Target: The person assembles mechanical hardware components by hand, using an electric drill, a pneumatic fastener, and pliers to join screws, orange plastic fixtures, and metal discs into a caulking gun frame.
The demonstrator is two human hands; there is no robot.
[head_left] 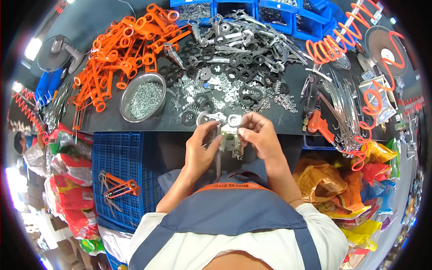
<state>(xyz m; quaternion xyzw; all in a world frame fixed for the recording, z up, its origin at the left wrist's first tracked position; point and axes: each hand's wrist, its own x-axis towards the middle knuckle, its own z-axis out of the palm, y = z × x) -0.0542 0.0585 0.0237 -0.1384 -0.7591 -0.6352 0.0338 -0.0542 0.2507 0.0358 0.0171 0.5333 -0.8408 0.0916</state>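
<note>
At the near edge of the bench, both my hands meet around a small metal fixture (pixel 231 140) with a pale ring-shaped part (pixel 234 120) on top. My left hand (pixel 198 147) is curled with thumb and fingers around a silver metal part (pixel 211 118), whose round end shows past the fingertips. From the other side, my right hand (pixel 261 137) pinches close to the ring-shaped part; what lies between its fingertips is hidden. Just beyond are small washers, springs and black ring parts (pixel 250 93).
Orange ring-ended handles (pixel 112 67) and grey metal levers (pixel 252 42) lie heaped behind a steel bowl (pixel 143 97) of small parts. Blue bins (pixel 310 24) line the back. At right are an orange-gripped power driver (pixel 318 123), a coiled orange hose (pixel 372 95) and thin metal rods (pixel 344 105).
</note>
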